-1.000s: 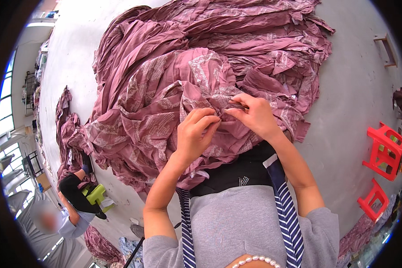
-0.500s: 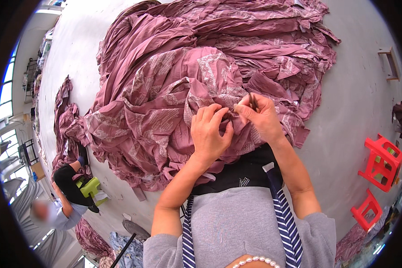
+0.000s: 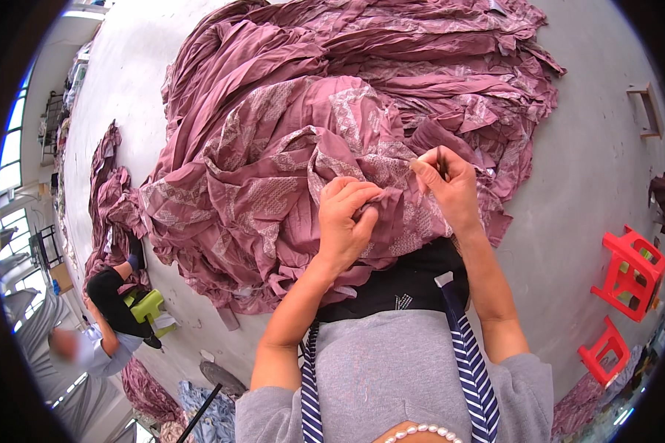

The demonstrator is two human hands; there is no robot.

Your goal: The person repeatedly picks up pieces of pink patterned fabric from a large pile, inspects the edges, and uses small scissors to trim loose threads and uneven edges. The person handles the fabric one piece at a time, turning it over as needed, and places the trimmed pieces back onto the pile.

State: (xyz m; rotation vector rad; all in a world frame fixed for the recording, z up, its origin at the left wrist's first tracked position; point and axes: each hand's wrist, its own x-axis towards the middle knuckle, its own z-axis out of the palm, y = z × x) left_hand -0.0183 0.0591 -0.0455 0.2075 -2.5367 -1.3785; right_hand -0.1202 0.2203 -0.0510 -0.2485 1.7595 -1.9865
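Note:
A big heap of mauve patterned cloth [image 3: 273,162] lies spread over the grey floor and reaches up to my lap. My left hand [image 3: 345,221] pinches a fold of that cloth between thumb and fingers. Just to its right, my right hand [image 3: 445,184] grips a thin dark tool [image 3: 440,161], its tip pointing up, at the edge of the same fold. Both hands are close together, a short gap between them. What lies under the fold is hidden.
Another person [image 3: 111,310] sits low at the left beside a lime-green stool [image 3: 146,304] and more mauve cloth [image 3: 107,199]. Two red plastic stools [image 3: 632,273] stand at the right. A small wooden frame [image 3: 646,111] lies on the floor at upper right.
My hands have drifted slightly apart and rightward along the fold. The right hand has lifted, so the thin tool now shows above its fingers.

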